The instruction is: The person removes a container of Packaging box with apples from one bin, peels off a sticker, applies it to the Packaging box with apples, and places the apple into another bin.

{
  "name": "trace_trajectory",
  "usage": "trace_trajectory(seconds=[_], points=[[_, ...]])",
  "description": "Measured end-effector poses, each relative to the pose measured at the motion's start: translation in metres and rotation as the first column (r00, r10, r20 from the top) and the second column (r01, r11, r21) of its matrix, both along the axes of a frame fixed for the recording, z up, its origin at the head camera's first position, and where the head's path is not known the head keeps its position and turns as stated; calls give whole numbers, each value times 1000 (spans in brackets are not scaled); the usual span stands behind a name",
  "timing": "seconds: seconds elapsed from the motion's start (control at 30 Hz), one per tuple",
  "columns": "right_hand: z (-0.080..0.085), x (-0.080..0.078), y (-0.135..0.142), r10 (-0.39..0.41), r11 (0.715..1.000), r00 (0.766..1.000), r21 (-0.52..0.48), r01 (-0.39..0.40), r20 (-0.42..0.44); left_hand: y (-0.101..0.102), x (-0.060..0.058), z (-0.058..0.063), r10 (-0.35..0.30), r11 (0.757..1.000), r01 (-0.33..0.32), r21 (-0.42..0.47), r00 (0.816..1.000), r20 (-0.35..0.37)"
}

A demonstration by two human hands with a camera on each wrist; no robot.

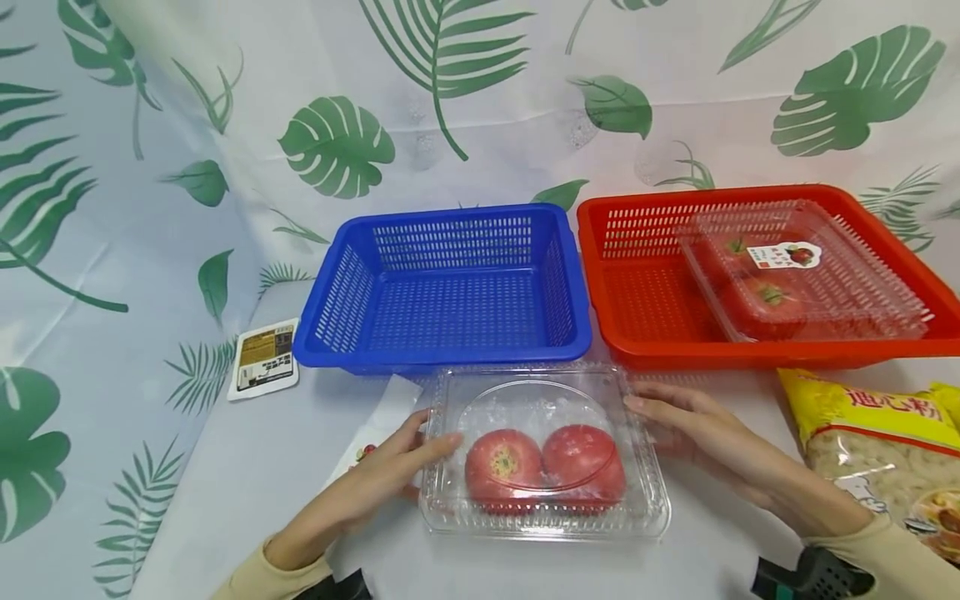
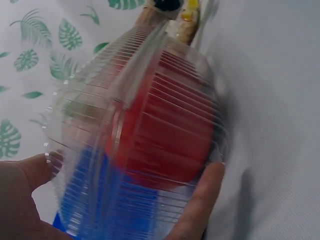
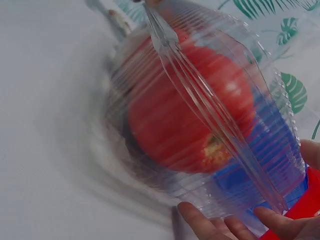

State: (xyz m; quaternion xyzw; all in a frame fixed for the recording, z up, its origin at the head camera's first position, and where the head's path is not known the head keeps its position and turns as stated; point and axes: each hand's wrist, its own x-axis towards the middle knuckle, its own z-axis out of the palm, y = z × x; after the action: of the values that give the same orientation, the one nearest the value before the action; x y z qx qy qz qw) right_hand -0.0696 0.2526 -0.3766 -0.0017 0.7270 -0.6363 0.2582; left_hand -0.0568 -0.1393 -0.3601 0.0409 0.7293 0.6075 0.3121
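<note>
A clear plastic clamshell box (image 1: 551,521) with its lid closed is in front of the blue basket, with two tomatoes (image 1: 503,468) inside. My left hand (image 1: 382,471) grips its left side, thumb on the lid and fingers lower down, as the left wrist view also shows. At the opposite side, my right hand (image 1: 693,429) holds the box between thumb and fingers near the back right corner. Close up in the right wrist view, a tomato (image 3: 192,110) shows through the ribbed plastic, and the right fingertips (image 3: 192,215) are at the box's lower edge.
Behind the box stands a blue basket (image 1: 450,358). To its right, a red basket (image 1: 637,354) holds another clear box of tomatoes (image 1: 817,321). A yellow-topped food bag (image 1: 885,450) lies at right. A label card (image 1: 265,358) and a white printed strip (image 1: 382,417) lie at left.
</note>
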Motion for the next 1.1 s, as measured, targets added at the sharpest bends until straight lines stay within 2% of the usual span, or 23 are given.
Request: trace_trajectory(seconds=[0.13,0.17,0.23,0.27,0.33,0.4,0.43,0.47,0.5,0.57,0.63,0.7,0.8,0.93,1.1], points=[[-4,1,2,-2,1000,1000,-18,2,13,-7,6,8,26,998,-28,-56,999,-39],[-5,1,1,7,1000,1000,-22,-7,15,-12,8,10,44,995,-49,-82,997,-63],[-4,0,1,18,1000,999,-26,-17,30,-24,10,17,58,985,-82,-152,986,-155],[-3,-1,0,18,1000,999,-25,-17,41,-31,9,20,57,973,-103,-208,975,-213],[-2,-1,0,17,1000,998,-15,-17,57,-48,6,28,42,934,-159,-319,937,-346],[-3,-1,0,14,1000,997,-15,-13,74,-66,3,33,13,881,-228,-415,888,-460],[-3,-1,0,12,1000,997,-15,-11,78,-75,2,33,0,852,-259,-455,868,-496],[-5,-2,0,13,1000,997,-18,-11,75,-83,1,34,-8,826,-283,-488,860,-511],[-5,-2,0,13,1000,997,-18,-12,73,-90,1,33,-12,807,-291,-514,862,-507],[-7,-2,0,15,1000,997,-22,-14,70,-99,2,28,-16,778,-276,-564,890,-456],[-7,-4,0,22,999,998,-25,-20,67,-103,5,21,-24,767,-234,-597,920,-391],[-7,-4,0,23,999,997,-37,-20,72,-102,6,15,-47,756,-188,-627,940,-339],[-6,-5,1,21,999,996,-39,-18,83,-98,9,8,-81,749,-170,-640,936,-343],[-6,-5,2,20,1000,996,-21,-18,86,-92,8,3,-88,717,-189,-670,930,-357],[-6,-5,2,26,1000,997,-12,-25,79,-85,9,-2,-76,670,-211,-712,934,-349]])
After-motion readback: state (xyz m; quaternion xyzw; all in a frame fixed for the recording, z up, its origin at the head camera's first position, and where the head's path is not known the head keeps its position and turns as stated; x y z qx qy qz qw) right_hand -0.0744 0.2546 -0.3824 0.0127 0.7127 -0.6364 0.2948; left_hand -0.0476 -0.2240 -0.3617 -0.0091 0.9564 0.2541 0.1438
